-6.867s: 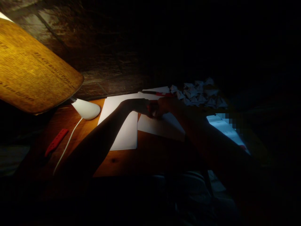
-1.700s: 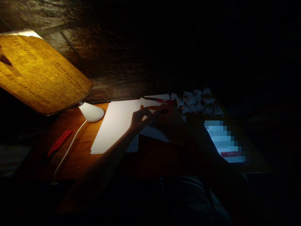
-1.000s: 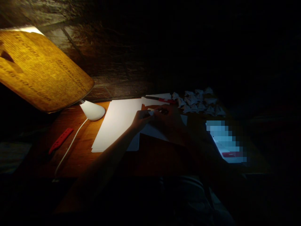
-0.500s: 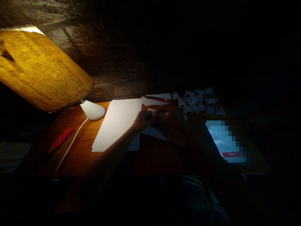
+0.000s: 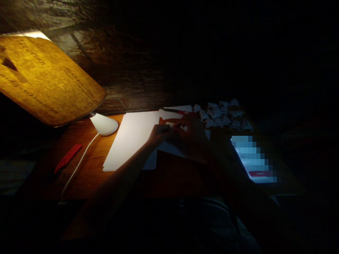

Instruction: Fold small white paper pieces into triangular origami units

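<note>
My left hand [image 5: 159,134] and my right hand [image 5: 190,131] meet above the sheets on the desk. Their fingers are pinched together on a small piece of paper [image 5: 171,127], of which only a pale bit shows between the fingertips. Shadow hides its shape. To the left of the hands lies a stack of white paper [image 5: 135,141], and under my right hand another white sheet [image 5: 172,149] partly shows. Beyond the hands, a red and black pen-like tool [image 5: 173,111] rests by more paper.
Several small folded paper shapes [image 5: 215,113] are grouped at the back right. A lit phone or tablet [image 5: 254,162] lies on the right. On the left stand a lamp with a printed shade [image 5: 53,77] and white base [image 5: 104,124], its cord [image 5: 79,164] and a red cutter-like tool [image 5: 68,158].
Both hands stay together in nearly the same place. The fingers have shifted slightly, and less of the pale paper shows between them.
</note>
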`<state>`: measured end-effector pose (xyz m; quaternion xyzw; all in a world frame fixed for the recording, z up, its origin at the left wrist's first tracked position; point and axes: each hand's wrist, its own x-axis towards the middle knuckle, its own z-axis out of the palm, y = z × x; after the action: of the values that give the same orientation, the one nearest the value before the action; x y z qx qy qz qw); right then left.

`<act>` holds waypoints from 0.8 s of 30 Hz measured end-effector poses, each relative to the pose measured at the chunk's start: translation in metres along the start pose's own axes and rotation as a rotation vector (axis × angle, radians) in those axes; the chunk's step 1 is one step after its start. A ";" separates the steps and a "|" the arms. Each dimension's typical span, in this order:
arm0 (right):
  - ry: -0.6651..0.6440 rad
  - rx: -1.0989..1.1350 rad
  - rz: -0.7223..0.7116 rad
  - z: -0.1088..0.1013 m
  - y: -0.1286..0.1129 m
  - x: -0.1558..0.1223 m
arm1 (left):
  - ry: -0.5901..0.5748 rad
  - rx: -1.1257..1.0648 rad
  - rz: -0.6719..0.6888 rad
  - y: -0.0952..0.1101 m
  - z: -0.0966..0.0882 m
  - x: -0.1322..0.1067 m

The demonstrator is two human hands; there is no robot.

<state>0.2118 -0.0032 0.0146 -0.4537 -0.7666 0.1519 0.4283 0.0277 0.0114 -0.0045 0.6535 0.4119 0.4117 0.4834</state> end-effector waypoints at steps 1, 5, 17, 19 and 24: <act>-0.013 -0.006 -0.015 -0.001 -0.001 -0.001 | 0.008 -0.013 -0.015 0.001 0.000 0.000; -0.051 -0.029 -0.044 -0.003 -0.002 -0.002 | -0.004 -0.050 -0.048 0.002 0.000 -0.001; -0.080 -0.056 -0.014 -0.002 0.002 0.002 | 0.020 -0.032 -0.008 0.000 0.002 0.000; -0.075 -0.082 -0.027 -0.001 0.001 0.002 | 0.012 -0.028 -0.001 0.002 0.002 0.000; -0.070 -0.198 -0.064 0.000 -0.004 0.002 | 0.014 -0.021 -0.007 0.002 0.000 0.000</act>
<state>0.2091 -0.0036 0.0176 -0.4633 -0.8065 0.0774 0.3591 0.0278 0.0107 -0.0029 0.6440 0.4134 0.4188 0.4889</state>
